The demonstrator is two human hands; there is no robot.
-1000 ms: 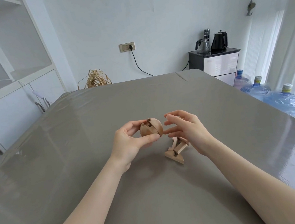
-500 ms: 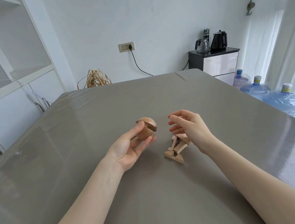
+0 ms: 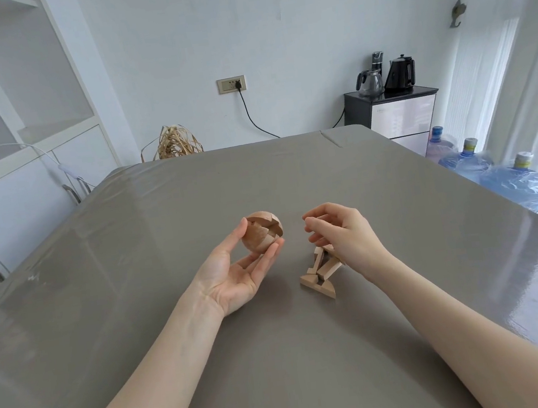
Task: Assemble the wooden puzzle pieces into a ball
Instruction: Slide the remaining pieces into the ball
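We find one partly built ball point(image 3: 262, 230) held just left of frame centre in the left hand point(image 3: 235, 270), palm up, pinched between thumb on its left side and fingertips beneath; an open slot shows on its upper right face, turned toward the other hand. The right hand point(image 3: 340, 231) hangs to the right of the ball, apart from it, fingers loosely curled; whether its grip holds a small piece we cannot tell. Directly below and partly hidden by that hand lies one cluster of loose pieces point(image 3: 320, 271) on the tabletop point(image 3: 173, 321); we count roughly three or four, the overlap preventing a firm figure. Their long axes run mostly from lower left to upper right. We judge the right hand nearer the pieces, and the next piece must travel up and leftward to the slot.
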